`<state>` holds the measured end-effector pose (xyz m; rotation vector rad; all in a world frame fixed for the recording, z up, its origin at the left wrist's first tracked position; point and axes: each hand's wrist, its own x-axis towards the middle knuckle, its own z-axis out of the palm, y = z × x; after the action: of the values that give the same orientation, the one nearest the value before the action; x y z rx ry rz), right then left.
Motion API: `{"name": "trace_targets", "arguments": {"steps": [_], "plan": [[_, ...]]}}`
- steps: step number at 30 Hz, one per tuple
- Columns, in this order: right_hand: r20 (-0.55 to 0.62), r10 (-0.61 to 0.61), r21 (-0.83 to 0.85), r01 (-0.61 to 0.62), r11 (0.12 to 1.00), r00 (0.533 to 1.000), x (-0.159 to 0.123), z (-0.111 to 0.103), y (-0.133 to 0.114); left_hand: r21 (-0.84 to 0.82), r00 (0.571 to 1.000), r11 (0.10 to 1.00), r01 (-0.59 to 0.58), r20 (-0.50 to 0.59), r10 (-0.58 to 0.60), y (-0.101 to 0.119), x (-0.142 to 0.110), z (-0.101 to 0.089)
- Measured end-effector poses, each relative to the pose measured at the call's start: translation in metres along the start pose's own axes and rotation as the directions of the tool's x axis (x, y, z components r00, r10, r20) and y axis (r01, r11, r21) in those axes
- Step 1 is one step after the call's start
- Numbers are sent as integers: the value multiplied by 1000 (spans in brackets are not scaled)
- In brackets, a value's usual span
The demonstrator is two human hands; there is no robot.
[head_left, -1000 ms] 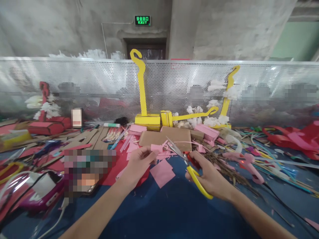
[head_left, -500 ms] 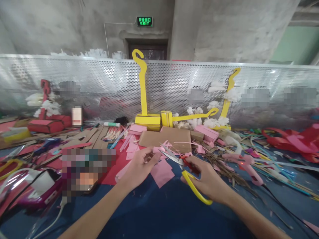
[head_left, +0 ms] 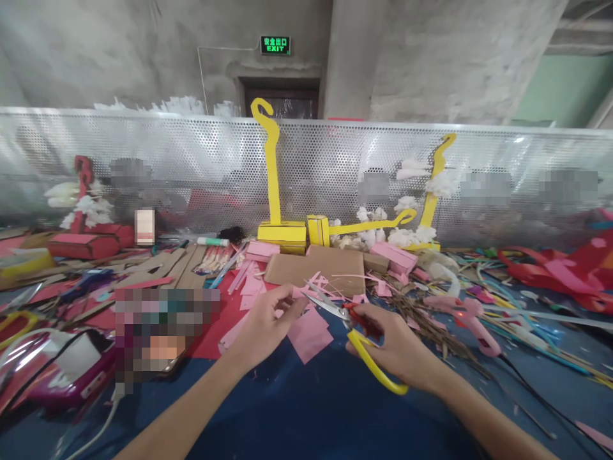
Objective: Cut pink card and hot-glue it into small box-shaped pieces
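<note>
My right hand (head_left: 387, 342) grips a pair of scissors (head_left: 330, 305) with red and yellow handles. The slightly parted blades point left, toward my other hand. Thumb and fingers of my left hand (head_left: 272, 319) are pinched together at a small piece of pink paper (head_left: 297, 292), mostly hidden by the fingers and close to the blade tips. Below the blades, pink paper sheets (head_left: 311, 335) lie on the dark blue table (head_left: 306, 409). Thin pink offcuts are scattered just behind the scissors, in front of a brown cardboard piece (head_left: 318, 265).
Yellow hooked-neck paper shapes (head_left: 272, 179) stand along a perforated metal screen (head_left: 316, 166). A pink glue gun (head_left: 472, 316) with a black cord lies at right, beside brown strips (head_left: 440, 335). Red paper (head_left: 211, 332), a purple power strip (head_left: 71, 377) and yellow-handled scissors (head_left: 19, 326) lie leftward.
The view has shifted slightly. Less of the pink piece shows at my left fingertips. Both hands keep nearly the same pose, and the scissors stay in my right hand.
</note>
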<state>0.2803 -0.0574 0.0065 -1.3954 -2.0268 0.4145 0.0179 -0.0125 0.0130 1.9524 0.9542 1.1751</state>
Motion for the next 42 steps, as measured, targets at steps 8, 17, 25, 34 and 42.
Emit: {"name": "trace_targets", "arguments": {"steps": [8, 17, 25, 34, 42], "plan": [[65, -26, 88, 21, 996, 998, 1, 2, -2, 24, 999, 1000, 5, 47, -6, 2, 0, 0], [127, 41, 257, -73, 964, 991, 0, 5, -4, -137, 999, 989, 47, 6, -46, -7, 3, 4], [268, 56, 490, -186, 852, 962, -3, 17, -15, -257, 995, 963, 75, -45, -89, 0, 1, 11], [324, 10, 606, -216, 766, 946, -2, 18, -18, -277, 991, 958, 75, -86, -102, 12, -1, 14], [321, 2, 654, -223, 723, 947, -4, 19, -22, -216, 996, 976, 15, -87, -35, 9, 1, 10]]}}
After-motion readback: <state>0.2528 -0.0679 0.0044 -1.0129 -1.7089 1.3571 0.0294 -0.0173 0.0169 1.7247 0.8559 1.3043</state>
